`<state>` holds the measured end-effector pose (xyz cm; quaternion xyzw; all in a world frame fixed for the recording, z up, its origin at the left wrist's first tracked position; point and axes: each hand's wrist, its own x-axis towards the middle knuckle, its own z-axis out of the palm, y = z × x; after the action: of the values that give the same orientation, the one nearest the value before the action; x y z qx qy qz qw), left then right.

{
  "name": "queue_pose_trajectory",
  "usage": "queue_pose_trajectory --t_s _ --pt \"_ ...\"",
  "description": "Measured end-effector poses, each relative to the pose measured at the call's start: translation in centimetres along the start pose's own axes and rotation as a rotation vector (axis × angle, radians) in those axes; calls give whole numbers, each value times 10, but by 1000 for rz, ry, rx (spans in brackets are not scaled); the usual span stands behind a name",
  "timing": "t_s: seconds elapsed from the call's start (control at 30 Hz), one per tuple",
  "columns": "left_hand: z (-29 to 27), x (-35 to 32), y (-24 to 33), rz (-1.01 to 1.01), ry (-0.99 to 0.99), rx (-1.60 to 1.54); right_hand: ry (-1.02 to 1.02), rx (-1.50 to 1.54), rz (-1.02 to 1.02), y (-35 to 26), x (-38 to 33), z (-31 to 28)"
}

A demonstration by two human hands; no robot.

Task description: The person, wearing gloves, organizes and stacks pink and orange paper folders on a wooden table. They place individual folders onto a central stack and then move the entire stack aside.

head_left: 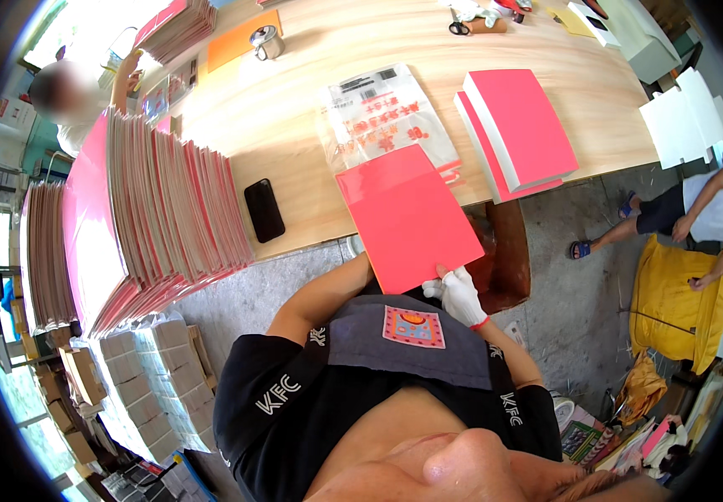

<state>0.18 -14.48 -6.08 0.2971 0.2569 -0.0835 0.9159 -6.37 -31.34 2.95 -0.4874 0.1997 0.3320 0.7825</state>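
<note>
A glossy pink cover sheet (412,226) lies across the table's front edge, its near end sticking out toward me. My right hand (460,299), in a white glove with a red cuff, grips the sheet's near right corner. The bare thumb presses on top; the other fingers are partly hidden below. My left forearm (332,293) reaches to the sheet's left edge, where the hand disappears underneath it. Beyond the sheet, and partly under it, is a clear plastic bag (382,113) with red print. To its right sits a thick stack of pink sheets (525,125).
Tall piles of pink-covered booklets (169,209) stand at the left, with a black phone (264,211) beside them. Farther back are a metal mug (267,42) and scissors (459,25). A brown stool (508,255) is below the table edge. Other people are at far left and right.
</note>
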Motion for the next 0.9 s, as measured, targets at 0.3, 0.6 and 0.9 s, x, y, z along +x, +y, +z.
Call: queue_pose_trajectory --t_s 0.3,0.6,0.9 --pt "-16 -12 -11 -1 34 56 32 -106 -108 11 16 6" --pt "-28 -26 -12 -6 63 117 -44 -116 -82 8 17 12" --pt "-38 -30 -12 -3 86 163 22 -51 -98 13 27 38"
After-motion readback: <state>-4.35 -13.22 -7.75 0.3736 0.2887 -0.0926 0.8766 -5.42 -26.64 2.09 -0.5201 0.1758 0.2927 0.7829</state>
